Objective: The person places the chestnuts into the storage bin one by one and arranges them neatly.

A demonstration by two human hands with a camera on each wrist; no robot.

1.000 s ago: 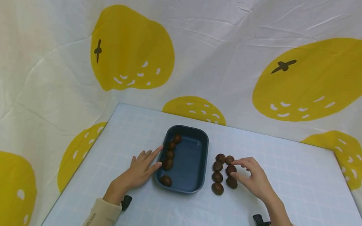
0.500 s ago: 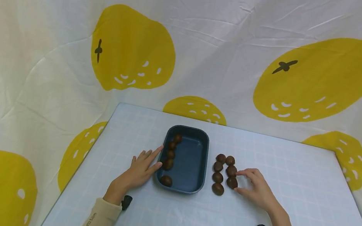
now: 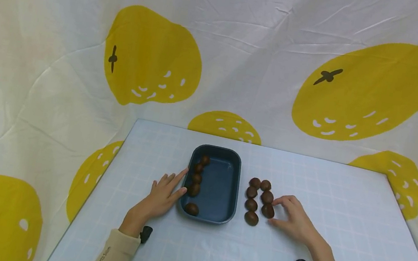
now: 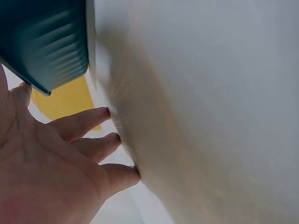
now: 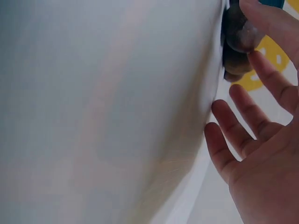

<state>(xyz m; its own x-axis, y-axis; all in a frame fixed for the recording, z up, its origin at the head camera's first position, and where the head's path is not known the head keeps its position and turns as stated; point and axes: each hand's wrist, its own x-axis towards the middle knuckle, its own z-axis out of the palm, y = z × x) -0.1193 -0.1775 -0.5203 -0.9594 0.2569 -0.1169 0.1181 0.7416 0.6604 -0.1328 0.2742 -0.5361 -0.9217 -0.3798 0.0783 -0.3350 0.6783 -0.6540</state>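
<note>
"Shifted level with the tray's (image 3: 220, 191) near end, the right hand (image 3: 294, 220) pinches a brown ball (image 3: 267, 211) right of it, thumb opposing forefinger."
"Left hand (image 3: 160, 196)?"
"Spread, empty, against the tray's left rim, probably to steady it."

1. Your tray (image 3: 220, 191) is dark blue.
2. Your round pieces (image 3: 251, 218) are brown.
3. Your desk (image 3: 214, 257) is pale blue, faintly checked.
4. You face white cloth (image 3: 248, 82) with yellow fruit shapes (image 3: 154, 61).
5. Your sleeves (image 3: 114, 252) are beige.

Downward head, close wrist views share the tray (image 3: 219, 190).
</note>
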